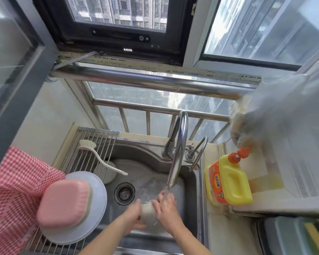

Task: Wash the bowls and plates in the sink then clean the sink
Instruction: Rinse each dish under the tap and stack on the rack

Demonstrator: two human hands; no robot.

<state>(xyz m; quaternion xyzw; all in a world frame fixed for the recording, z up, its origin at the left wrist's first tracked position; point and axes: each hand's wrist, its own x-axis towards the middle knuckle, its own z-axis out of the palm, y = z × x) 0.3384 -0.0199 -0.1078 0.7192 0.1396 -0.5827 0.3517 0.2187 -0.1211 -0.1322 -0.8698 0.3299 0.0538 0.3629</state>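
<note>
Both hands are low in the steel sink (151,153), under water running from the tall curved faucet (179,148). My left hand (134,216) grips a small pale cloth or sponge (147,210) from the left. My right hand (165,208) presses on its right end, fingers spread, water falling on them. On the roll-up drying rack (92,144) over the sink's left side lie stacked white plates (99,199) with upturned pink and green bowls (63,203) on top. The drain strainer (124,193) is uncovered.
A white dish brush (98,155) lies on the rack above a round metal lid (109,172). A yellow detergent bottle (230,181) stands on the counter right of the sink. A red checked cloth (13,190) hangs at left, plastic bags (276,111) at right. A smaller tap (197,150) stands beside the faucet.
</note>
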